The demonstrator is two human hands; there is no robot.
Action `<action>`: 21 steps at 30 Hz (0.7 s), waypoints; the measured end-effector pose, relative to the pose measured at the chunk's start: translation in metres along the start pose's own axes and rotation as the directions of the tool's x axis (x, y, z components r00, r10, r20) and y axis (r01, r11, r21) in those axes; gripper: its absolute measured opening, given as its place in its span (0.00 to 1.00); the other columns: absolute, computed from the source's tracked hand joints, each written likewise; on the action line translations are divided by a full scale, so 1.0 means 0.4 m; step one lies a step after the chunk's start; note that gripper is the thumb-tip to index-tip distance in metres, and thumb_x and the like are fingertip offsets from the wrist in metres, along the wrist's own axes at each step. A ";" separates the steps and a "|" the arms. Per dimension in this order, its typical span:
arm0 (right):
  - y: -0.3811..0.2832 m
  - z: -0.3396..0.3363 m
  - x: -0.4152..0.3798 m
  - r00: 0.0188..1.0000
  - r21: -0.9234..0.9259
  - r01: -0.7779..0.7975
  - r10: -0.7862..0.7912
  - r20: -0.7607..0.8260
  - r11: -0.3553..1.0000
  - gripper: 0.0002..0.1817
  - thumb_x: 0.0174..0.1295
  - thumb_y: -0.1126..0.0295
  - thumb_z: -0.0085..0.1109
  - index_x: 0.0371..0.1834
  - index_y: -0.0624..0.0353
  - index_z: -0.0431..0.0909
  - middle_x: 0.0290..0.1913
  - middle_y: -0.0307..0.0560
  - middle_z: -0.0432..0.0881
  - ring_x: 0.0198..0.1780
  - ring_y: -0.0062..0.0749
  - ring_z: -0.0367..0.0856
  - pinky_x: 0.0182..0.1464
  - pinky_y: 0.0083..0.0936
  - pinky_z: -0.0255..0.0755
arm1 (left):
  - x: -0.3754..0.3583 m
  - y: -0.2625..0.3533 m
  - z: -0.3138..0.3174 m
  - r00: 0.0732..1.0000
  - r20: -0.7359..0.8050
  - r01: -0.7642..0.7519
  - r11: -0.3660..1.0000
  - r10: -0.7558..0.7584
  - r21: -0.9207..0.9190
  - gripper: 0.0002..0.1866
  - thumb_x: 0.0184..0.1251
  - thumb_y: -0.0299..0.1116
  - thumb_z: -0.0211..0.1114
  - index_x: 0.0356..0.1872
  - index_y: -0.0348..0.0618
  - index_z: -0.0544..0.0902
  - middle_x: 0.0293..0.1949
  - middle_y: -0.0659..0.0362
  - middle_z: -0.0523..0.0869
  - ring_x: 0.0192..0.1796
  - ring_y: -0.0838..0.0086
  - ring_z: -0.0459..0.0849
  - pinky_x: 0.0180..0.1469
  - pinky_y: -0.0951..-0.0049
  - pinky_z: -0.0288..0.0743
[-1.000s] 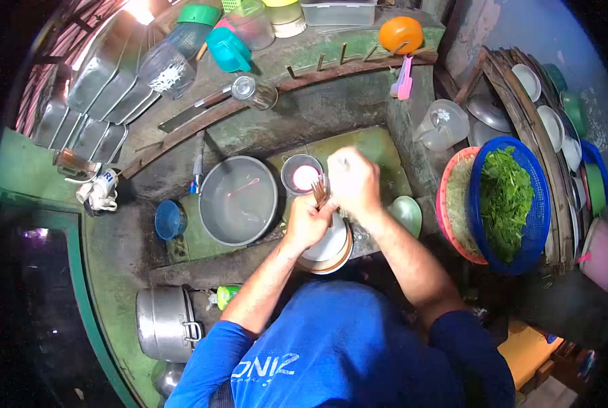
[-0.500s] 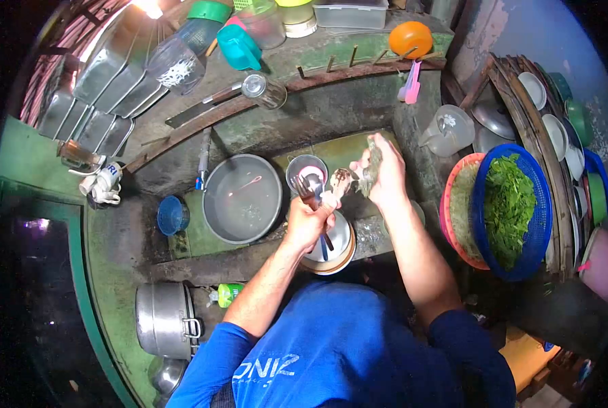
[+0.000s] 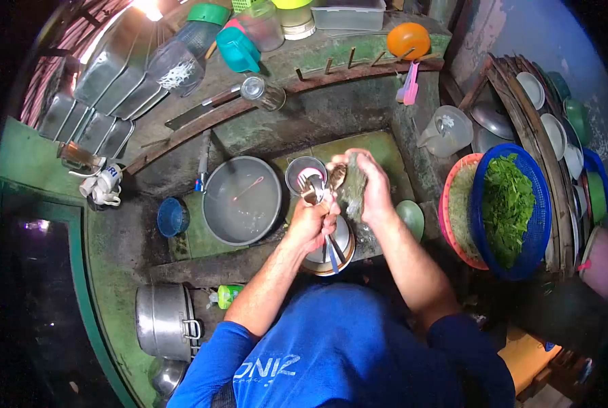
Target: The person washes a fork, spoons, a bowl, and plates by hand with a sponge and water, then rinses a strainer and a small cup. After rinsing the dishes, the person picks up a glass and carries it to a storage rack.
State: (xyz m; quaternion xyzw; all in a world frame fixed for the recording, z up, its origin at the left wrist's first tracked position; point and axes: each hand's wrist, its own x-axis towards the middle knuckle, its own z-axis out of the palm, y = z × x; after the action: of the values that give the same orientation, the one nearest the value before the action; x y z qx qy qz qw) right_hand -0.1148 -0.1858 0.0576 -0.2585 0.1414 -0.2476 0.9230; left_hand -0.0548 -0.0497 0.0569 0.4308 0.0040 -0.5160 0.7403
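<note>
My left hand (image 3: 308, 230) is closed around a bunch of spoons and forks, their handles (image 3: 332, 251) sticking out below the fist toward me. A spoon bowl (image 3: 337, 178) points up and to the right. In my right hand (image 3: 377, 194) is a grey-green scrubbing pad (image 3: 354, 185), slightly blurred, just right of the spoon bowl. Beneath my left hand sits a stack of plates (image 3: 345, 264) on the ledge. A small grey pot (image 3: 292, 178) with a pink-and-white item inside stands behind the cutlery. To the right of my right wrist lies a green plate (image 3: 413, 221).
A grey basin (image 3: 222, 231) of water is at left, beside a blue cup (image 3: 173, 216). On the right, a blue basket (image 3: 543, 224) of leafy greens overlaps a pink-orange basket (image 3: 456, 241). A knife (image 3: 196, 111) and a glass jar (image 3: 266, 95) rest along the back ledge.
My right hand with the scrubbing pad has moved down and left, closer to the cutlery. The spoons and forks have turned in my left hand. More of the green plate shows.
</note>
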 end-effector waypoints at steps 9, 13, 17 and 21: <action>0.042 0.001 0.063 0.594 -0.740 0.639 -0.476 0.649 -0.212 0.11 0.55 0.69 0.66 0.36 0.61 0.75 0.32 0.52 0.81 0.35 0.46 0.82 0.36 0.36 0.78 | -0.001 -0.017 -0.007 0.986 -0.033 -0.127 0.873 0.162 0.471 0.09 0.67 0.26 0.53 0.24 0.43 0.72 0.15 0.66 0.70 0.12 0.84 0.63 0.13 0.79 0.53; 0.040 -0.002 0.097 0.676 -0.878 0.424 -0.723 0.144 0.222 0.08 0.63 0.66 0.58 0.37 0.60 0.75 0.27 0.46 0.79 0.26 0.32 0.80 0.28 0.26 0.74 | 0.004 0.004 -0.022 0.996 0.011 -0.086 0.949 0.086 0.302 0.07 0.67 0.25 0.53 0.27 0.40 0.74 0.15 0.66 0.69 0.12 0.84 0.61 0.13 0.81 0.54; -0.003 -0.032 0.043 0.968 -0.082 0.123 -0.138 -0.209 0.989 0.20 0.72 0.52 0.39 0.45 0.57 0.73 0.33 0.42 0.78 0.30 0.29 0.80 0.31 0.24 0.75 | -0.013 0.018 -0.020 1.000 0.011 -0.028 0.983 0.026 0.180 0.06 0.67 0.24 0.52 0.30 0.37 0.74 0.15 0.67 0.67 0.13 0.85 0.60 0.15 0.82 0.54; 0.041 0.038 -0.020 0.745 -0.812 0.576 -0.467 0.477 0.090 0.10 0.59 0.71 0.54 0.42 0.63 0.75 0.39 0.50 0.77 0.44 0.39 0.75 0.47 0.31 0.71 | -0.019 0.001 -0.014 0.999 0.039 -0.028 0.982 0.021 0.186 0.06 0.69 0.25 0.53 0.31 0.40 0.74 0.17 0.66 0.68 0.14 0.84 0.61 0.15 0.81 0.55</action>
State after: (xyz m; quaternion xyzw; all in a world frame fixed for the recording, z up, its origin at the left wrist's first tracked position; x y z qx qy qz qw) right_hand -0.1093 -0.1630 0.0621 -0.7821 0.1110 -0.4159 0.4505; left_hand -0.0554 -0.0403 0.0568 0.4890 -0.0631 -0.5128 0.7028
